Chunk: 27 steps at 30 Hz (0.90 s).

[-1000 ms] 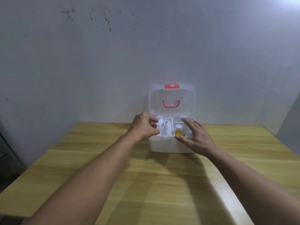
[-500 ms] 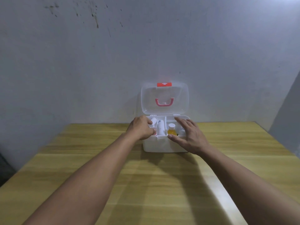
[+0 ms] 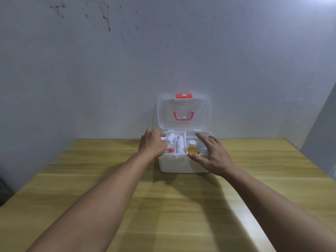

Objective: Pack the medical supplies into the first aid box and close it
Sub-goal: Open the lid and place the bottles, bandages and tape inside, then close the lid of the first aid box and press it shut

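A white first aid box (image 3: 181, 165) stands at the back of the wooden table, its clear lid (image 3: 201, 113) raised upright against the wall. Its divided tray holds white bandage rolls (image 3: 180, 147), a small yellow bottle with a white cap (image 3: 192, 147) and a red-and-white roll (image 3: 170, 150). My left hand (image 3: 152, 144) rests over the box's left edge with fingers curled at a white roll (image 3: 171, 137); whether it grips it is hidden. My right hand (image 3: 211, 155) lies flat, fingers spread, on the right front rim.
The wooden table (image 3: 163, 206) reaches from the wall to the near edge. A grey wall (image 3: 163, 51) stands right behind the box. The lid carries a pink handle (image 3: 183, 115) and a red latch (image 3: 184, 96).
The view has shifted slightly, so the box sits a little lower and more central. My left hand has drawn back toward the left rim, uncovering the red-and-white roll. My right hand stays on the rim.
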Each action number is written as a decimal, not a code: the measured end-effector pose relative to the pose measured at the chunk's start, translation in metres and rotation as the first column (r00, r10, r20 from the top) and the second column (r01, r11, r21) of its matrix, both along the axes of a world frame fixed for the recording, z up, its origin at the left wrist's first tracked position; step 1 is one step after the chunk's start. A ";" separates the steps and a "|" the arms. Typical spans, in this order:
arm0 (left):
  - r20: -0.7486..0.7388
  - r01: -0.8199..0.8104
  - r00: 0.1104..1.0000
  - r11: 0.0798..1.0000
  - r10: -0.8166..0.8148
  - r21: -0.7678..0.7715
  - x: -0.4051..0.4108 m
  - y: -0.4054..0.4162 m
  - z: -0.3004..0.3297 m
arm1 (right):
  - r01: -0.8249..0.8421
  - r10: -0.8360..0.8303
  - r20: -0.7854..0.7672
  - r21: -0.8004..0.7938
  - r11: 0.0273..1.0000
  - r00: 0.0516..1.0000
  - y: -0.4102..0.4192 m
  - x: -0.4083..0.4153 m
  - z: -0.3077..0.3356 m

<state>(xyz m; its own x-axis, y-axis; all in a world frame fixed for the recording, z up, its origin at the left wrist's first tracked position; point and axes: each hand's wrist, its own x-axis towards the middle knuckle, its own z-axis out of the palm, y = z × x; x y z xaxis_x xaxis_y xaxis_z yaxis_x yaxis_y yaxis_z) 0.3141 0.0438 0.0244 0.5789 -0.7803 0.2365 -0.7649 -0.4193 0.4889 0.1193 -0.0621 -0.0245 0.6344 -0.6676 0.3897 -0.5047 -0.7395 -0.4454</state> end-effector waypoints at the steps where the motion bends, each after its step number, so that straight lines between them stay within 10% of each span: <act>1: -0.037 -0.007 0.999 0.999 0.006 -0.043 0.002 -0.003 0.003 | -0.002 0.002 0.002 -0.002 1.000 1.000 0.000 0.000 0.000; 6: -0.336 -0.064 0.942 0.989 0.016 -0.133 0.010 -0.027 0.027 | -0.001 0.001 -0.007 -0.001 1.000 1.000 -0.004 0.001 -0.004; 12: -0.745 -0.118 0.661 0.969 -0.086 -0.217 0.019 -0.051 0.047 | -0.008 0.008 0.014 0.001 1.000 1.000 -0.005 0.001 -0.006; 20: -0.751 -0.129 0.641 0.942 -0.159 -0.309 0.026 -0.031 0.052 | -0.044 0.044 -0.004 0.015 0.999 0.999 -0.002 -0.001 0.003; 27: -0.745 -0.092 0.639 0.942 -0.193 -0.322 0.016 0.003 0.036 | 0.239 -0.114 0.517 -0.181 0.954 0.848 0.013 -0.011 0.025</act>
